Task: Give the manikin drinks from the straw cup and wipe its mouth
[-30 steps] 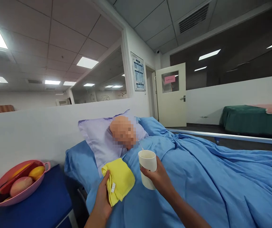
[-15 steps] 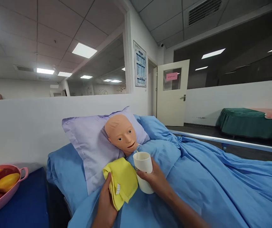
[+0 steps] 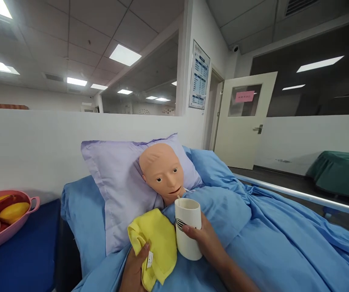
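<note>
A training manikin (image 3: 162, 172) lies in a bed, its head on a lilac pillow (image 3: 116, 182), covered by a blue quilt (image 3: 268, 239). My right hand (image 3: 203, 241) is shut on a white paper cup (image 3: 188, 229) with a straw, held just below the manikin's chin. My left hand (image 3: 134, 267) grips a folded yellow cloth (image 3: 154, 243), which rests against the pillow and quilt beside the cup.
A pink basket of fruit (image 3: 1, 221) stands on a blue bedside cabinet (image 3: 19, 259) at the left. A metal bed rail (image 3: 299, 194) runs along the far side. Behind it are a door (image 3: 244, 121) and a green-covered bed (image 3: 339, 174). A white partition (image 3: 40, 142) backs the bed.
The view has swung right and drawn nearer to the manikin. The cup has moved up close under the manikin's chin, and the yellow cloth has stayed beside it.
</note>
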### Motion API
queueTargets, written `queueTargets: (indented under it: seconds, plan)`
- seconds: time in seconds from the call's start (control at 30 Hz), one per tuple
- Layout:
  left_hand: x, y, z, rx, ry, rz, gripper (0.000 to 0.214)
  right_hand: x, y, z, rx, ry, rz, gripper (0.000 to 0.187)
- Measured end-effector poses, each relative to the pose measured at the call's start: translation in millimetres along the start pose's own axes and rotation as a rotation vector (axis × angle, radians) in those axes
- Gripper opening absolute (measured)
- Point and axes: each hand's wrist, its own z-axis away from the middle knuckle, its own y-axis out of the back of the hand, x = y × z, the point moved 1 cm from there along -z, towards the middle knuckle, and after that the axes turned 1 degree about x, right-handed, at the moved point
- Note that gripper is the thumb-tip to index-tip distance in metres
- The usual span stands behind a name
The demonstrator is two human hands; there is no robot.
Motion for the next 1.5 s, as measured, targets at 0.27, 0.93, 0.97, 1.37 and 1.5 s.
queueTargets:
  seconds: [0.27,0.93,0.97,1.37,1.5]
  plan:
    - [-1.2,-18.2,19.5,0.074,-0.177,-0.138,0.051,7.7,7.5,4.4,-0.123,-0.004,-0.145,0.061]
    - [-8.7,-13.8,22.2,0.216,-0.259,-0.137,0.045,6.6,8.8,4.3,-0.175,-0.031,-0.203,0.052]
    - [-8.6,-12.2,21.6,0.204,-0.251,-0.138,0.046,6.8,8.7,4.5,-0.174,-0.029,-0.202,0.051]
    - [-5.5,-22.7,31.8,0.234,-0.232,-0.124,0.046,7.8,9.1,4.8,-0.188,-0.036,-0.169,0.058]
    - [-6.5,-21.2,30.5,0.229,-0.220,-0.121,0.043,8.3,8.6,5.2,-0.188,-0.023,-0.166,0.054]
